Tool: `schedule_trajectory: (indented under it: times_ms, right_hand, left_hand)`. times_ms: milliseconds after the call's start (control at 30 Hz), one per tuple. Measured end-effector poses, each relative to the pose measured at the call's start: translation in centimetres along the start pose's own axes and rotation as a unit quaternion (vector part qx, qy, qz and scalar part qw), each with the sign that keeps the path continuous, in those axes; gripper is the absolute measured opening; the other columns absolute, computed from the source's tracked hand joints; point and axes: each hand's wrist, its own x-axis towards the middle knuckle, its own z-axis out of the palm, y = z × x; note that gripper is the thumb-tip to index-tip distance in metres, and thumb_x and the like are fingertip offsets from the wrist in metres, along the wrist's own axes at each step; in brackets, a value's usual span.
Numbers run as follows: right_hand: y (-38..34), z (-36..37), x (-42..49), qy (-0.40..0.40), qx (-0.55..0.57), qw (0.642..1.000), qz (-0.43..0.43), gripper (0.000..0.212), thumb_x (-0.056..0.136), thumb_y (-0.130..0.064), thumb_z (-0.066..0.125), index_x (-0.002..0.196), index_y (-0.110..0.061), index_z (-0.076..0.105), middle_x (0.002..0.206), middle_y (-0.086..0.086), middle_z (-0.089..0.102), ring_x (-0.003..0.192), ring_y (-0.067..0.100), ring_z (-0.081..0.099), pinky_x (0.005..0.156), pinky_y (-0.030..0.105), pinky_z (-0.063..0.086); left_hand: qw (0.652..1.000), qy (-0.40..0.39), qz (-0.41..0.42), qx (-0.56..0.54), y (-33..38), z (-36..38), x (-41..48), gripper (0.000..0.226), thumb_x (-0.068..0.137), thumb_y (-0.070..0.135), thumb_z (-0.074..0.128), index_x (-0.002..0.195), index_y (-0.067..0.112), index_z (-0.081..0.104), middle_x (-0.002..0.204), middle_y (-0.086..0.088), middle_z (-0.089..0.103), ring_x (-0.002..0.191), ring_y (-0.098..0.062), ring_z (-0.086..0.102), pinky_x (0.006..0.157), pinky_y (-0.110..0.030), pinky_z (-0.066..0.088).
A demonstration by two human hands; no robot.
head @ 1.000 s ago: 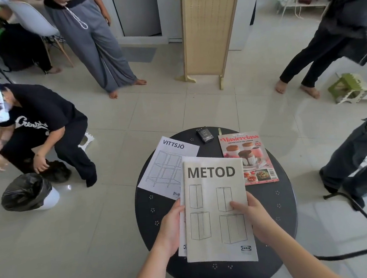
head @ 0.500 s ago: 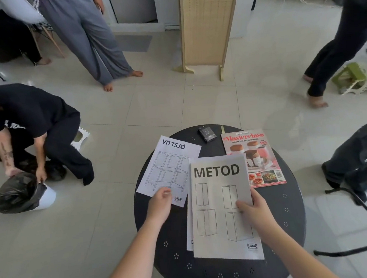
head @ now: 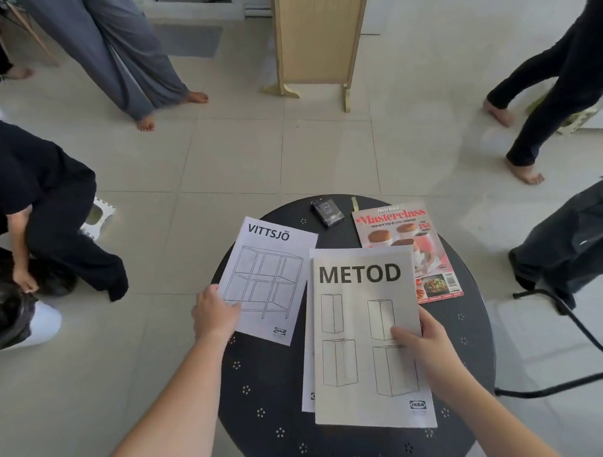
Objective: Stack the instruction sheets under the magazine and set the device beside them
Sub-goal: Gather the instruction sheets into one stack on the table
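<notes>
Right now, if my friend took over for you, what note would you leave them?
Left hand: gripping the lower left edge of the white VITTSJÖ instruction sheet.
Right hand: fingers pressing on the white METOD instruction booklet, which lies over another white sheet.
The pink Masterclass magazine lies at the far right of the round black table, its corner under the METOD booklet; the small dark device sits at the far edge.
Done: nothing stacked yet.
Left: gather the sheets, slide them under the magazine, set the device beside.
</notes>
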Motion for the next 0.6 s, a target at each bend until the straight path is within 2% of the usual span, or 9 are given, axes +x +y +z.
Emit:
schedule_trajectory:
  times_ms: [167,333,433,500,600]
  right_hand:
    - [0.1,-0.4,0.3,0.003,0.02,1.0,0.01,0.037,0.102,-0.003,0.064,0.132,-0.023,0.067,0.119,0.006,0.082,0.105,0.034,0.08,0.093,0.061,0.063]
    - [0.0,-0.9,0.2,0.009,0.024,1.0,0.007,0.036,0.102,0.0,0.062,0.127,-0.024,0.069,0.115,0.006,0.083,0.101,0.035,0.081,0.09,0.06,0.064]
    - [0.0,-1.0,0.0,0.011,0.028,1.0,0.004,0.036,0.102,0.001,0.062,0.128,-0.023,0.068,0.114,0.005,0.083,0.1,0.034,0.081,0.086,0.057,0.066]
    - [0.0,-1.1,-0.1,0.014,0.029,0.999,0.0,0.036,0.102,0.002,0.063,0.124,-0.025,0.07,0.112,0.003,0.084,0.098,0.033,0.081,0.083,0.053,0.066]
    - [0.0,-1.3,-0.6,0.016,0.032,0.999,-0.005,0.036,0.101,0.004,0.062,0.119,-0.027,0.071,0.106,0.001,0.085,0.091,0.027,0.083,0.074,0.045,0.066]
  left_hand:
    - [0.999,-0.01,-0.018,0.038,0.2,0.9,-0.8,0.078,0.09,0.03,0.084,0.157,0.01,0.048,0.156,-0.014,0.052,0.141,-0.043,0.052,0.109,-0.056,0.052]
    - [0.997,0.015,-0.034,0.064,0.2,1.7,-1.6,0.077,0.086,0.031,0.089,0.15,0.012,0.051,0.149,-0.016,0.055,0.138,-0.043,0.053,0.11,-0.058,0.049]
    - [0.998,0.002,-0.053,0.046,0.3,1.7,-1.9,0.086,0.081,0.032,0.095,0.151,0.013,0.049,0.149,-0.015,0.056,0.138,-0.043,0.052,0.11,-0.057,0.045]
    - [0.998,-0.003,-0.04,0.049,0.2,1.4,-1.9,0.077,0.08,0.03,0.094,0.144,0.015,0.054,0.14,-0.013,0.065,0.131,-0.042,0.058,0.104,-0.053,0.049]
    - [1.0,-0.03,0.004,-0.003,-0.1,1.4,-2.1,0.029,0.09,0.01,0.07,0.118,0.017,0.066,0.117,-0.009,0.077,0.105,-0.036,0.069,0.088,-0.046,0.061]
